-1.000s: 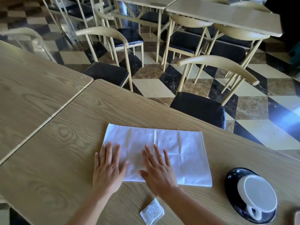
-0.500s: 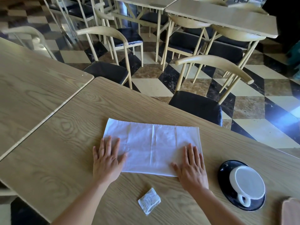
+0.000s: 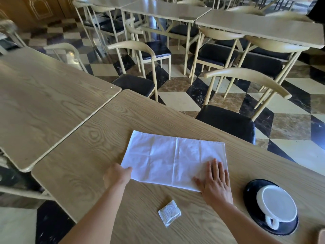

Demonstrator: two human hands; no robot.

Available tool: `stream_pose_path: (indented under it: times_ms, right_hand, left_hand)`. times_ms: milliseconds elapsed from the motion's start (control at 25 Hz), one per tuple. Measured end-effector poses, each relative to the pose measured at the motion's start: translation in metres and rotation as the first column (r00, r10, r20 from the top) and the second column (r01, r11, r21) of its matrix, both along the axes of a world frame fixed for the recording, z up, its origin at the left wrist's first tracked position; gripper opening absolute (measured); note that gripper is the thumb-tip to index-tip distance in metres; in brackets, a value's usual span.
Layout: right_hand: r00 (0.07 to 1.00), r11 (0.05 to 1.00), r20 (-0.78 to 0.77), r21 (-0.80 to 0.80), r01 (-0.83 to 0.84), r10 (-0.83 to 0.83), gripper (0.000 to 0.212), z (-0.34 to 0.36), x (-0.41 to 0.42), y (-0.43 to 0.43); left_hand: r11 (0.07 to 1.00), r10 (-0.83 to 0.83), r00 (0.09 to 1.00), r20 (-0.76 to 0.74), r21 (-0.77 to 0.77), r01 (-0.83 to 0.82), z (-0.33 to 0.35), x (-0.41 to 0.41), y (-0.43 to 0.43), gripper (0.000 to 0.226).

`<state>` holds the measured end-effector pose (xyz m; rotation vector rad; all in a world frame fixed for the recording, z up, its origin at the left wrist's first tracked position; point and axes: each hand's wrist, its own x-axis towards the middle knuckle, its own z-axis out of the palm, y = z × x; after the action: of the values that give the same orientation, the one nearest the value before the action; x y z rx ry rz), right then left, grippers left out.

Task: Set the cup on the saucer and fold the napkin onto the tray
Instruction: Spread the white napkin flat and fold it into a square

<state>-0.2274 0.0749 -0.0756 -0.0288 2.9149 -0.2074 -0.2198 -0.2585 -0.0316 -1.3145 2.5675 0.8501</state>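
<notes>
A white napkin [image 3: 173,158] lies flat on the wooden table [image 3: 84,164], folded to a long rectangle with creases. My left hand [image 3: 117,175] is at its near left corner, fingers curled and pinching that corner. My right hand [image 3: 215,184] lies flat, fingers apart, on the napkin's near right corner. To the right, a white cup [image 3: 276,206] sits on a black saucer [image 3: 251,189], handle toward me. A brown edge at the bottom right corner [image 3: 322,236] may be the tray; most of it is out of view.
A small white sachet [image 3: 169,213] lies on the table near my forearms. A second table [image 3: 44,103] butts against this one on the left. A chair with a black seat [image 3: 226,122] stands at the far edge, more chairs and tables behind.
My right hand slid from the napkin's middle to its right end. My left hand went from lying flat on the left part to curling around the near left corner.
</notes>
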Motion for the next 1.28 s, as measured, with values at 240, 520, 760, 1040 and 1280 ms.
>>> stream_pose_path:
  times_ms: [240,520,760,1040,1280]
  right_hand:
    - [1.000,1.000,0.007,-0.027,0.008,-0.008,0.095,0.001,-0.001,-0.001]
    - [0.994,0.964,-0.075,-0.260,0.051,-0.073,0.054,0.037,-0.021,-0.019]
    - [0.841,0.208,0.517,-0.815,0.541,-0.159,0.041,0.104,-0.088,-0.086]
    - [0.906,0.612,0.207,-0.679,0.405,-0.370,0.042,0.098,-0.127,-0.039]
    - [0.872,0.649,0.220,-0.595,0.475,-0.436,0.025,0.077,-0.124,0.024]
  left_hand:
    - [0.914,0.326,0.887,-0.327,0.348,-0.207,0.004,0.003,-0.001,0.019]
    - [0.970,0.047,0.751,-0.659,0.208,0.122,0.045,-0.003,0.069,0.014]
    - [0.899,-0.431,0.678,-0.595,-0.215,0.382,0.068,0.001,0.143,0.011]
    - [0.790,-0.598,0.560,-0.574,-0.304,0.533,0.065,-0.008,0.205,0.019]
    - [0.679,-0.712,0.469,-0.523,-0.345,0.648,0.045,-0.008,0.249,0.023]
